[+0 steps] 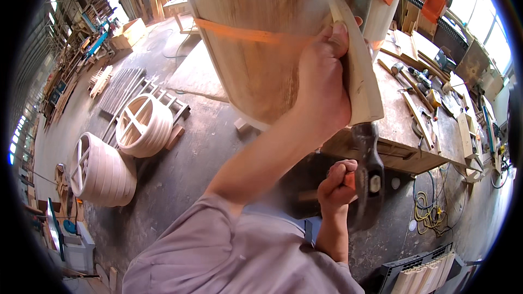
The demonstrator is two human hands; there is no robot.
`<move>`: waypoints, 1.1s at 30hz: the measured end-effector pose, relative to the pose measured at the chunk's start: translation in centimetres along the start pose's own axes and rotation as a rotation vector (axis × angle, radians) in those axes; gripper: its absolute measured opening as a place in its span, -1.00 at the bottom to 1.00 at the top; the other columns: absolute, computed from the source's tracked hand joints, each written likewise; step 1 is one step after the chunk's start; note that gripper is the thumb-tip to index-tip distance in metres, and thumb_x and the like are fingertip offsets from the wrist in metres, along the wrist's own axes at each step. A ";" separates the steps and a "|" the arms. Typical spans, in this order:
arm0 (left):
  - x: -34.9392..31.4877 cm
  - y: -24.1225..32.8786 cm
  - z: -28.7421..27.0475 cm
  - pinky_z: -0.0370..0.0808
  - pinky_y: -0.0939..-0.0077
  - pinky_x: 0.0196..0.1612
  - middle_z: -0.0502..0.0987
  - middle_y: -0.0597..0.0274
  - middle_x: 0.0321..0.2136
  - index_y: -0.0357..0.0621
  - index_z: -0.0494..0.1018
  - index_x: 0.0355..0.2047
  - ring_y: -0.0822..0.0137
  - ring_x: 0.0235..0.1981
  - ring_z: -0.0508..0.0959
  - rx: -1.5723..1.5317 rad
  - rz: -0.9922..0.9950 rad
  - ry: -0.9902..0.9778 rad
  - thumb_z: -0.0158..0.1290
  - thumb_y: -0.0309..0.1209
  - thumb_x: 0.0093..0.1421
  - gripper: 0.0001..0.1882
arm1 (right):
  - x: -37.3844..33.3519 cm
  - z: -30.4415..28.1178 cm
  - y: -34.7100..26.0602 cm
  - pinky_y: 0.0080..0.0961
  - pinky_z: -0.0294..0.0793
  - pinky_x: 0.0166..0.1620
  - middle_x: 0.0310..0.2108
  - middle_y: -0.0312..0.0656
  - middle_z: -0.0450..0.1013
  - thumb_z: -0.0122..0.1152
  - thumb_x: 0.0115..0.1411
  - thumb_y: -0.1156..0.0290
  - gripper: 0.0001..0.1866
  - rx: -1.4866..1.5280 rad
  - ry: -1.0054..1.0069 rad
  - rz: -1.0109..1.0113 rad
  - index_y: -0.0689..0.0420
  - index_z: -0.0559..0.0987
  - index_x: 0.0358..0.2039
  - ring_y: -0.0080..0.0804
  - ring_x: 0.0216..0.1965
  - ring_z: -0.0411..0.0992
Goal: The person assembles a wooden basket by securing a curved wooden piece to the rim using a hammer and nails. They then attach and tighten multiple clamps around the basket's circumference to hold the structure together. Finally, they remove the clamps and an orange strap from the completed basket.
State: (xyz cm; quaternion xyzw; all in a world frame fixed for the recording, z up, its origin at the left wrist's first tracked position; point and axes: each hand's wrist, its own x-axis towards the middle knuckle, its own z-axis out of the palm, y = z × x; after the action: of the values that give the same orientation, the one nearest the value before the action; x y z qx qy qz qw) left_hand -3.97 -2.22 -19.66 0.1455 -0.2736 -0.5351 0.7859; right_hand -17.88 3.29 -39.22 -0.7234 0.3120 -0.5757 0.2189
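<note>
My left hand (327, 68) is closed around a pale wooden block (360, 73), holding it lengthwise along the side of a large curved wooden tub (248, 68). An orange strap (234, 30) runs across the tub's staves. Below the block, my right hand (336, 188) grips a hammer (372, 177) by its orange handle. The dark hammer head meets or almost meets the block's near end; I cannot tell if they touch. Part of the hammer and the tub's upper edge are blurred. Beside the block, a pipe clamp with orange jaws (437, 1) reaches over the tub.
At right a workbench (395, 122) carries hand tools and wood strips. Round slatted wooden forms (106, 171) stand on the floor at left, near stacked bars (122, 90). A yellow cord (427, 212) lies coiled at lower right, above a crate of wood pieces (425, 275).
</note>
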 end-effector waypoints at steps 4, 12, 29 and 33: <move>-0.5 0.6 -0.2 0.42 0.47 -0.54 0.44 0.20 -0.46 -0.15 0.29 0.00 0.37 -0.60 0.44 -0.062 -0.033 -0.004 -0.19 -0.19 0.39 -0.67 | 0.9 1.5 -1.3 -0.59 0.21 -0.59 -0.61 -0.28 0.24 -0.19 0.24 0.62 -0.87 0.231 0.166 -0.259 0.15 0.27 -0.46 -0.52 -0.63 0.17; -0.5 0.3 0.1 0.41 0.48 -0.49 0.43 0.20 -0.46 -0.14 0.28 -0.01 0.37 -0.58 0.43 -0.149 -0.049 -0.013 -0.14 -0.19 0.38 -0.67 | 0.2 1.1 -2.5 -0.62 0.25 -0.62 -0.62 -0.25 0.24 -0.12 0.26 0.60 -0.93 0.356 0.186 -0.165 0.18 0.23 -0.28 -0.57 -0.63 0.16; -0.3 -1.1 3.2 0.50 0.37 -0.39 0.44 0.26 -0.44 -0.09 0.34 -0.18 0.37 -0.47 0.48 -0.097 0.015 0.069 -0.23 -0.19 0.41 -0.74 | 2.6 0.6 -4.6 -0.61 0.23 -0.63 -0.67 -0.25 0.21 -0.05 0.29 0.52 -0.91 0.573 0.450 -0.331 0.16 0.24 -0.32 -0.54 -0.69 0.15; 0.3 -1.1 3.5 0.50 0.34 -0.38 0.45 0.25 -0.43 -0.08 0.32 -0.19 0.34 -0.46 0.49 -0.109 0.009 0.099 -0.24 -0.21 0.41 -0.75 | 3.5 0.1 -3.7 -0.63 0.15 -0.64 -0.70 -0.23 0.21 -0.04 0.28 0.50 -0.88 0.278 0.166 0.004 0.14 0.25 -0.40 -0.57 -0.68 0.13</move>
State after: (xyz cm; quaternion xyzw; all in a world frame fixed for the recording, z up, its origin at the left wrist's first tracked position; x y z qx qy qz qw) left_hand -6.76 -2.70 -17.36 0.1274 -0.2057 -0.5377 0.8077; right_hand -16.50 3.42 -34.29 -0.6354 0.2477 -0.6707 0.2918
